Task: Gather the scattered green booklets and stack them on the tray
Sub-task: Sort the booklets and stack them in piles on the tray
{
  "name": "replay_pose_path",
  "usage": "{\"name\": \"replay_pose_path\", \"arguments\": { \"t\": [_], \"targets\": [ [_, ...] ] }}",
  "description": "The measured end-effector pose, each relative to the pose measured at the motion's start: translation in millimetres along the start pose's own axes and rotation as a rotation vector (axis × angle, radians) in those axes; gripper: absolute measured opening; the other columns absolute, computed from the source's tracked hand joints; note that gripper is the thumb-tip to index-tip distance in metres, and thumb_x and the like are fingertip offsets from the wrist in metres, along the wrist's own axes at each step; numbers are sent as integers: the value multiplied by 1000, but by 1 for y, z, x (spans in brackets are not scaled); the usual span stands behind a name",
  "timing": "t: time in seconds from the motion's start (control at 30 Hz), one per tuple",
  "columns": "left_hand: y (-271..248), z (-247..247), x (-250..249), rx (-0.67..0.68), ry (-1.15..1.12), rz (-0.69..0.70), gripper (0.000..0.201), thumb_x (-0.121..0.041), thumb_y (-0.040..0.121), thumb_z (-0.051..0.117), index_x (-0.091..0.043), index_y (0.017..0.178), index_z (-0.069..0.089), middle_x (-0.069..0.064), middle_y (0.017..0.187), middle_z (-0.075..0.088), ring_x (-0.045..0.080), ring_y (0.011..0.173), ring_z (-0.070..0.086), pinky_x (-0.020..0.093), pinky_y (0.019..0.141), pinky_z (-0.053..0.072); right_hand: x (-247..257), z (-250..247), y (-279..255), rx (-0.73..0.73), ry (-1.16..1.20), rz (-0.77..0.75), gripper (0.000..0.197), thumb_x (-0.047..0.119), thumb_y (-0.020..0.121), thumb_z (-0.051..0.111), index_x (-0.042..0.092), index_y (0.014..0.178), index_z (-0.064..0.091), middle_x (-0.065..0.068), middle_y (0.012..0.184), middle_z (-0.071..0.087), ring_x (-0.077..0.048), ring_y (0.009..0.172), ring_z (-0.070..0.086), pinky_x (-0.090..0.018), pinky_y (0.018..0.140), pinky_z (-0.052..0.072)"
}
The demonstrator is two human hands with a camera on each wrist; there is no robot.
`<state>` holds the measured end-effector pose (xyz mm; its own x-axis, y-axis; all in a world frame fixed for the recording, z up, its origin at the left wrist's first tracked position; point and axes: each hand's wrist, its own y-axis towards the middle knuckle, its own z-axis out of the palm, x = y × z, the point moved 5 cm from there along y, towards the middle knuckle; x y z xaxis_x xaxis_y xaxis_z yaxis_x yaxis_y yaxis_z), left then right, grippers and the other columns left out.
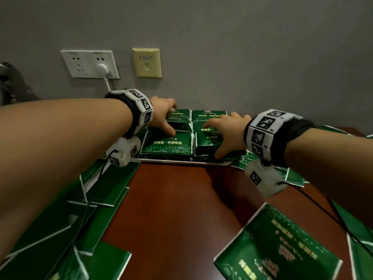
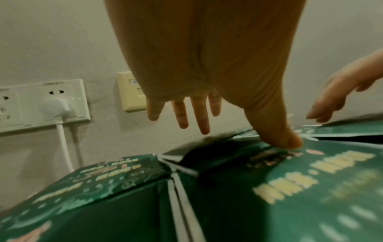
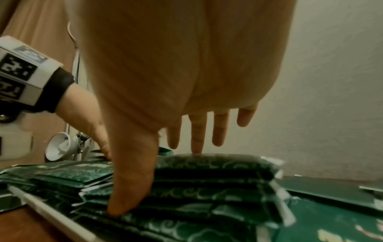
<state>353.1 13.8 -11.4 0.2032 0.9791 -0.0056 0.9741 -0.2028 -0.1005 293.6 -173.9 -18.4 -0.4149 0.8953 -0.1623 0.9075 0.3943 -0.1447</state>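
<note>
Loose booklets (image 1: 278, 245); hands (image 1: 226, 132) touch stacks (image 1: 167, 144).

Green booklets, half stacked, half all over

Four neat piles (image 1: 166, 145) fill the tray (image 1: 181, 161) at the desk's far edge; loose booklets (image 1: 276, 245) litter both sides.

The tray (image 1: 203, 163) shows only its near rim; booklet stacks (image 1: 167, 144) cover the rest. The near booklet (image 1: 276, 249) is blurred, its print unreadable, and cut off below. The right hand (image 1: 226, 131) hides part of the right stack's cover. The left hand's (image 1: 164, 116) fingertips are out of sight behind it.
</note>
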Motion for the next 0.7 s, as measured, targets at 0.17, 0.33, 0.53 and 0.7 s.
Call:
{"name": "replay_pose_path", "arguments": {
  "t": [0.17, 0.33, 0.53, 0.7],
  "targets": [
    [2, 12, 1, 25, -25, 8, 99, -50, 72, 79, -16, 149, 27, 8, 144, 46, 29, 129, 46, 39, 104, 40, 0, 2, 0, 12, 13, 5, 93, 56, 71, 76, 38, 147, 27, 2, 141, 44, -27, 128, 37, -39, 101, 32],
    [-23, 5, -9, -111, -29, 2, 86, -54, 84, 66, -18, 151, 25, 13, 149, 36, 34, 136, 33, 44, 110, 31, -1, 0, -25, -28, 17, 27, 95, 61, 68, 74, 42, 146, 23, 4, 142, 41, -27, 129, 35, -50, 103, 33],
    [-91, -1, -53, -147, 72, 19, 63, -36, 89, 61, -23, 145, 36, 12, 136, 41, 31, 126, 36, 46, 103, 40, 8, 26, -105, 84, 4, 63, 98, 64, 67, 74, 31, 147, 27, -1, 141, 44, -29, 128, 42, -43, 98, 39],
    [-170, 31, -119, -33, 48, 125, 60, -41, 88, 62, -25, 141, 41, 9, 136, 40, 26, 128, 35, 41, 103, 40, 5, 61, -187, 358, -27, 111, 100, 68, 65, 73, 17, 142, 33, -5, 130, 54, -25, 114, 57, -33, 80, 46]
  ]
}}
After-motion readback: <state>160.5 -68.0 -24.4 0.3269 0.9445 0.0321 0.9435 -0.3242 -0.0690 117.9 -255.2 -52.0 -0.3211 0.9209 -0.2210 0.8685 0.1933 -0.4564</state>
